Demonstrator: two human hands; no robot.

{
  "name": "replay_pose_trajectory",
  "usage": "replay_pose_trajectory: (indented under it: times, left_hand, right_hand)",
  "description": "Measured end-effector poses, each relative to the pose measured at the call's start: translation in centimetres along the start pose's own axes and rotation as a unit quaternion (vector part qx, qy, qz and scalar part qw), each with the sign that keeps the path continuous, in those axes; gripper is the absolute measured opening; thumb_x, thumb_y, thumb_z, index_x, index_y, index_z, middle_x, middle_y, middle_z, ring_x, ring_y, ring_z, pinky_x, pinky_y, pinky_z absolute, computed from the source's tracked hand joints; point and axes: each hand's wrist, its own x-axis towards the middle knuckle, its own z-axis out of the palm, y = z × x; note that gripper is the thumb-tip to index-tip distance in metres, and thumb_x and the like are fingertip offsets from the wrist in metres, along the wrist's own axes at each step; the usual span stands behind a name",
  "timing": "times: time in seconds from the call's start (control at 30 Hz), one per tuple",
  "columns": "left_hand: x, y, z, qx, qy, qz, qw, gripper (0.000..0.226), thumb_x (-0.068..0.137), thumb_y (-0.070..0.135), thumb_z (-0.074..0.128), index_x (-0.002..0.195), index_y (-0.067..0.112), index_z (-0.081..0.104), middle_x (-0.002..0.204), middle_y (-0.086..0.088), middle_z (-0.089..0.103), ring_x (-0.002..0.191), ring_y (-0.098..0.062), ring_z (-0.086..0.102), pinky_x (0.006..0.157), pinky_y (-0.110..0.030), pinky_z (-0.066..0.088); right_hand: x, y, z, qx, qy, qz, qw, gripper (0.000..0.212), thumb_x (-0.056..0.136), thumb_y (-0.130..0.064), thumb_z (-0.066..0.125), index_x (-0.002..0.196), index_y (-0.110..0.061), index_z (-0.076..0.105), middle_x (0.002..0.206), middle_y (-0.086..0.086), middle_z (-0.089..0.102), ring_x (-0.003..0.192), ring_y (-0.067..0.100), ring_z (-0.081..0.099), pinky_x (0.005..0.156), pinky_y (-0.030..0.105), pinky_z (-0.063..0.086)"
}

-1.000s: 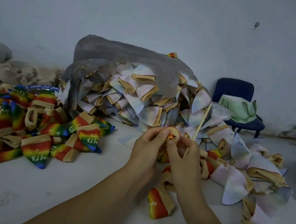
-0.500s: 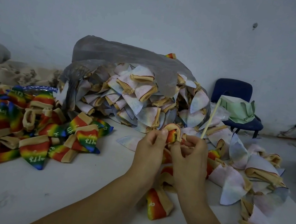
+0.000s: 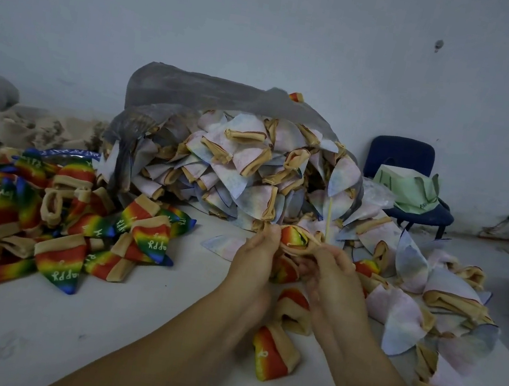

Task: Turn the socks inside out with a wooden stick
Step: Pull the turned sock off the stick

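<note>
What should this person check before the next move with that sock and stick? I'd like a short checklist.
1. The left hand pinches the sock at its beige cuff: ok.
2. The right hand grips the cuff's other side: ok.
3. The wooden stick stands roughly upright above the right hand: ok.
4. The stick's lower end sits inside the sock: cannot tell, it is hidden behind the fingers and the sock.
5. Rainbow colours show at the sock's opening: ok.
6. The rainbow sock pile lies to the left, apart from both hands: ok.
</note>
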Motion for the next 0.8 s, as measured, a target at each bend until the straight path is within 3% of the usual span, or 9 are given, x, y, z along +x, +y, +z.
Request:
replay_pose_trajectory:
  times: [0.07,0.17,0.3,0.43,0.53,0.63,0.73,0.8]
  left_hand:
    - [0.2,0.2,0.2,-0.034,-0.013,-0.050,0.998,0.039,0.103,0.034,0.049,0.122,0.005,0.066,0.112,-0.015,0.072,0.102,-0.025,0.067,0.094,-0.039,0.053]
    - [0.2,0.8,0.3,-0.043,-0.038,-0.075,0.996,0.038,0.101,0.024,0.052,0.130,0.001,0.061,0.116,-0.016,0.066,0.090,-0.019,0.062,0.087,-0.029,0.047]
    - [0.5,1.8,-0.5,0.027,-0.099,-0.022,0.995,0.029,0.100,0.032,0.052,0.111,0.011,0.067,0.102,-0.007,0.070,0.083,-0.011,0.064,0.072,-0.022,0.049]
    - [0.5,2.5,-1.0,0.093,-0.130,-0.009,0.987,0.030,0.096,0.023,0.060,0.115,0.001,0.068,0.105,-0.014,0.071,0.097,-0.020,0.066,0.089,-0.029,0.053]
    - [0.5,2.8,-1.2,0.122,-0.134,-0.012,0.983,0.016,0.094,0.014,0.061,0.104,0.004,0.068,0.091,-0.010,0.072,0.085,-0.018,0.067,0.073,-0.024,0.055]
    - [0.4,3.0,-1.2,0.137,-0.149,-0.018,0.979,0.011,0.096,0.011,0.059,0.097,0.006,0.068,0.084,-0.006,0.072,0.079,-0.014,0.068,0.068,-0.021,0.054]
    - [0.3,3.0,-1.2,0.086,-0.158,-0.022,0.983,0.013,0.097,0.011,0.055,0.089,0.007,0.066,0.078,-0.006,0.070,0.076,-0.015,0.065,0.068,-0.022,0.055]
    - [0.1,2.8,-1.1,-0.022,-0.169,-0.057,0.984,0.010,0.089,0.008,0.060,0.083,0.005,0.068,0.082,-0.012,0.069,0.082,-0.022,0.064,0.082,-0.033,0.057]
  right_hand:
    - [0.2,-0.1,0.4,0.109,-0.025,0.065,0.992,0.015,0.093,-0.007,0.051,0.097,-0.006,0.065,0.080,0.009,0.069,0.063,0.010,0.064,0.049,0.017,0.049]
    - [0.5,-0.3,0.4,0.184,-0.060,0.100,0.976,0.023,0.094,-0.009,0.050,0.112,-0.002,0.062,0.095,0.012,0.064,0.070,0.010,0.058,0.048,0.016,0.046]
    - [0.7,-0.4,-0.7,0.088,-0.111,0.042,0.989,0.024,0.099,-0.013,0.045,0.111,-0.004,0.063,0.081,0.005,0.064,0.066,0.005,0.059,0.057,0.017,0.046]
    - [0.3,-0.3,-0.8,0.034,-0.122,0.011,0.992,0.023,0.101,-0.019,0.042,0.110,-0.010,0.062,0.090,0.005,0.074,0.082,0.010,0.071,0.061,0.016,0.053]
    - [0.2,-0.3,-0.7,0.001,-0.117,-0.005,0.993,0.025,0.101,-0.022,0.041,0.112,-0.014,0.062,0.101,0.006,0.073,0.098,0.016,0.068,0.079,0.025,0.055]
    - [0.3,-0.4,-0.9,-0.010,-0.101,-0.013,0.995,0.026,0.101,-0.024,0.041,0.114,-0.015,0.062,0.104,0.008,0.072,0.103,0.020,0.066,0.090,0.034,0.051]
    - [0.2,-0.3,-0.9,-0.003,-0.107,-0.005,0.994,0.028,0.101,-0.025,0.042,0.118,-0.014,0.061,0.106,0.009,0.072,0.105,0.021,0.066,0.091,0.036,0.051]
    - [0.0,0.0,-0.4,0.001,-0.124,0.004,0.992,0.031,0.100,-0.026,0.043,0.125,-0.014,0.058,0.111,0.010,0.070,0.109,0.021,0.064,0.093,0.035,0.050]
